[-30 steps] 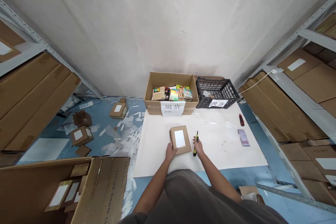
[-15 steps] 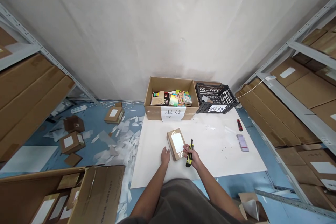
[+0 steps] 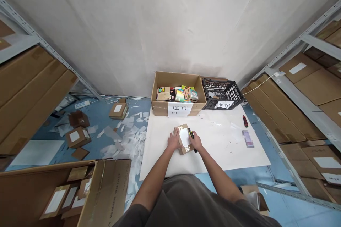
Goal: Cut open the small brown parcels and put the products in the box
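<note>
A small cardboard box [image 3: 184,136] with a white label and clear tape lies on the white tabletop [image 3: 213,156] in front of me. My left hand [image 3: 174,139] grips its left side, with the fingers over the top edge. In my right hand [image 3: 196,141] is a yellow and black utility knife [image 3: 191,133], closed in the fingers. The knife's front end is at the box's right side; whether the blade touches the tape cannot be made out.
Behind the box stand an open carton [image 3: 160,111] of small colourful packs and a black plastic crate [image 3: 207,103]. A red and black cutter [image 3: 245,121] lies at the right. A large carton [image 3: 112,184] of parcels stands left; paper scraps [image 3: 133,142] litter the floor. Shelves flank both sides.
My left hand has moved onto the box, which has turned slightly. My right hand has closed around the knife and brought it to the box's right side. The view has shifted a little.
</note>
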Available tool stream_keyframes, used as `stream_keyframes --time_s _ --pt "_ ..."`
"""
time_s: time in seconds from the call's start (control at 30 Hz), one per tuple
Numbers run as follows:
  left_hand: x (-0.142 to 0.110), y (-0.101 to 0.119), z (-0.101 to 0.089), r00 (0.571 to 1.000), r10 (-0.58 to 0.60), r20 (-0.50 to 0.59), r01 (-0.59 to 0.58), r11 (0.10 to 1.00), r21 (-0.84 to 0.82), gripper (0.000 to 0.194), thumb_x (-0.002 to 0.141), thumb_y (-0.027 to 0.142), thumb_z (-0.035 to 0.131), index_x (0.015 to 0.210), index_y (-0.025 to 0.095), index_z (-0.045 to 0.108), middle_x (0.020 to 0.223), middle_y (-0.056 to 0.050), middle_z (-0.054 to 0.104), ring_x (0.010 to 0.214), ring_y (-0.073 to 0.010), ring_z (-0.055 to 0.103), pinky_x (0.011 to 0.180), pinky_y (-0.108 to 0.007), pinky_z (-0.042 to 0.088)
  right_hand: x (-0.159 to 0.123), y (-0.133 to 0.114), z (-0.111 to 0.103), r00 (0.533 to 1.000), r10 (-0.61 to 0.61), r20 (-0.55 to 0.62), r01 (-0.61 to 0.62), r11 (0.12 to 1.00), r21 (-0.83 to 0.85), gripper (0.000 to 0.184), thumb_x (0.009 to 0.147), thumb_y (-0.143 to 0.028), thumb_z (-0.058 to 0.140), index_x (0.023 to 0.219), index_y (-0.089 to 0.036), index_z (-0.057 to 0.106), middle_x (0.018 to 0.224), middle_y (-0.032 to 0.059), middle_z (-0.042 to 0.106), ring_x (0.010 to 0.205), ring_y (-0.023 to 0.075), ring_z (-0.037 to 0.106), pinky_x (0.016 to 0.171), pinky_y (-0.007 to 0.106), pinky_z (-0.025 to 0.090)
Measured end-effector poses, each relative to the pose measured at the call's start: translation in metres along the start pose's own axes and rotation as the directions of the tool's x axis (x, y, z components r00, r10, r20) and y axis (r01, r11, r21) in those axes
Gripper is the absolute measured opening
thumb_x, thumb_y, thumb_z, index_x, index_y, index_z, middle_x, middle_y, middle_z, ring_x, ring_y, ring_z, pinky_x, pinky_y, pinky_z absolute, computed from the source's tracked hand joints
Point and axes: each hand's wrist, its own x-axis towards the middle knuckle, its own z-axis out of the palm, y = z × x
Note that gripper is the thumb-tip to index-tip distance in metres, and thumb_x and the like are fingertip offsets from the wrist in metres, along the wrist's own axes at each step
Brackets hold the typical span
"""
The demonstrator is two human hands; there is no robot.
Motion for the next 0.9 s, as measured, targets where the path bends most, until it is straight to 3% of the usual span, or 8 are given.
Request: stream_keyframes --time_s 0.1,0.23,0.43,0.63,0.8,0.9 --pt "-0.002 0.002 0.000 1.000 -0.010 -0.005 0.010 1.000 -0.006 0.137 0.063 0.050 0.086 0.166 0.038 -0.002 0.176 0.000 -0.008 0.157 -0.0460 0.015 0.112 -0.051 0.041 0.022 -0.034 0.007 0.998 -0.029 0.061 0.043 0.966 -0.253 0.031 0.106 -0.031 0.041 0.128 -0.017 0.059 0.113 0.0134 0.075 0.104 0.0240 0.070 0.084 0.028 0.047" --pt "-0.004 0.002 -0.001 1.000 -0.001 -0.014 0.001 1.000 -0.013 0.136 0.062 0.052 0.086 0.166 0.037 0.000 0.176 -0.001 -0.007 0.155 -0.0466 0.019 0.110 -0.051 0.043 0.040 -0.054 0.015 0.989 0.041 0.139 0.019 0.912 -0.409 0.032 0.107 -0.029 0.041 0.131 -0.015 0.057 0.118 0.0167 0.074 0.107 0.0256 0.070 0.082 0.028 0.045" --pt "-0.001 0.001 0.003 1.000 -0.011 -0.017 0.011 1.000 -0.022 0.137 0.062 0.052 0.087 0.166 0.039 -0.001 0.176 -0.001 -0.008 0.155 -0.0460 0.020 0.111 -0.052 0.043 0.040 -0.041 0.016 0.978 -0.033 0.207 0.119 0.899 -0.421 0.032 0.109 -0.033 0.039 0.135 -0.021 0.053 0.116 0.0118 0.075 0.105 0.0237 0.071 0.081 0.027 0.044" --pt "0.001 0.000 0.004 1.000 -0.006 -0.014 0.005 1.000 -0.020 0.137 0.060 0.052 0.086 0.166 0.039 0.001 0.176 0.000 -0.007 0.154 -0.0462 0.022 0.110 -0.052 0.044 0.037 -0.063 0.020 0.976 0.079 0.202 0.030 0.875 -0.483 0.033 0.108 -0.029 0.036 0.136 -0.018 0.051 0.123 0.0157 0.073 0.110 0.0263 0.071 0.083 0.030 0.049" --pt "-0.001 -0.005 0.004 1.000 -0.001 -0.024 0.001 1.000 -0.013 0.136 0.062 0.058 0.084 0.165 0.040 -0.004 0.176 0.002 -0.007 0.154 -0.0467 0.021 0.109 -0.052 0.043 0.049 -0.084 0.011 0.952 0.144 0.271 0.022 0.850 -0.527 0.036 0.099 -0.023 0.054 0.133 -0.016 0.058 0.128 0.0186 0.071 0.116 0.0294 0.070 0.085 0.033 0.054" --pt "-0.001 -0.010 0.004 0.999 0.001 -0.033 -0.001 1.000 0.011 0.135 0.062 0.063 0.081 0.165 0.043 -0.004 0.176 0.005 -0.006 0.155 -0.0473 0.016 0.116 -0.057 0.035 0.057 -0.091 0.009 0.922 0.223 0.316 -0.019 0.842 -0.539 0.030 0.091 -0.023 0.068 0.120 -0.013 0.066 0.107 0.0187 0.077 0.096 0.0305 0.076 0.074 0.033 0.057"
